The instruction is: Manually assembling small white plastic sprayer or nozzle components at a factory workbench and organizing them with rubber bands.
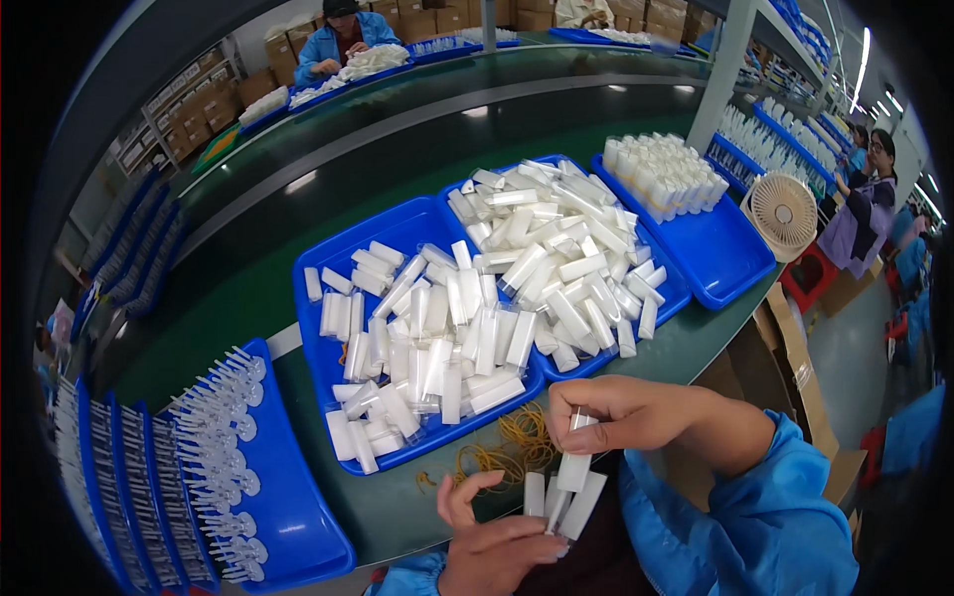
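My right hand point(636, 415) pinches the upper end of a small white oblong piece point(574, 471), which seems to be in a clear sleeve. Just below it, my left hand point(502, 546) grips several similar white pieces point(586, 505) standing side by side, with its index finger raised. The lower end of the right hand's piece overlaps this bunch; whether they touch I cannot tell. Beyond my hands, a blue tray point(310, 372) holds a loose heap of the same white pieces. A second blue tray point(679, 288) behind it is heaped with more.
Yellow rubber bands point(487, 462) lie beside the near tray. At left, a blue tray point(298, 517) carries rows of clear-ended thin parts. A blue tray point(730, 260) at right holds upright bundles point(661, 177), near a beige fan point(782, 217). A person point(343, 45) works across the conveyor point(248, 278).
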Tool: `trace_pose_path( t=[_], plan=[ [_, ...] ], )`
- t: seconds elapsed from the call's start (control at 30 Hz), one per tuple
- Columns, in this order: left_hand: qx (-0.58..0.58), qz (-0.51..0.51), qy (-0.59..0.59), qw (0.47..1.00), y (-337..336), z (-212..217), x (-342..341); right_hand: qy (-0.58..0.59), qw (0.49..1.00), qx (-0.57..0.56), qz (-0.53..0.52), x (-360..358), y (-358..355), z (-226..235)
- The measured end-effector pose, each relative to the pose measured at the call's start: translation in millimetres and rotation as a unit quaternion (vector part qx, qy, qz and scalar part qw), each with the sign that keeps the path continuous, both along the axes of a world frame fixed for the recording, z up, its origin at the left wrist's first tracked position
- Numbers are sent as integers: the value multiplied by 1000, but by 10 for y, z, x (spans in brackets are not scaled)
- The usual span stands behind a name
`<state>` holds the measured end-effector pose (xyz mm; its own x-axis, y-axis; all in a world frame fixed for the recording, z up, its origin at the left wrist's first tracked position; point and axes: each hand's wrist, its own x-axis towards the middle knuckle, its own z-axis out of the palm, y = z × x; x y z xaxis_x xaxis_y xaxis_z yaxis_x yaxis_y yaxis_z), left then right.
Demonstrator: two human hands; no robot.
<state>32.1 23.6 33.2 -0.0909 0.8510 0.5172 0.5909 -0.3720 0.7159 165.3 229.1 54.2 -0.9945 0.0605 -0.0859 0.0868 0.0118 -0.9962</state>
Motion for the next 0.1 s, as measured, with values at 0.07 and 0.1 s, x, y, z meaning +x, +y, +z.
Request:
trace_pose_path(
  t=[0.07, 0.1],
  plan=[
    [8, -26, 78, 997, -32, -149, -46, -1, 997, 82, 1, 30, -27, -8],
    [11, -38, 116, 992, -60, -298, -86, -5, 991, 136, 1, 55, -48, -2]
  ],
)
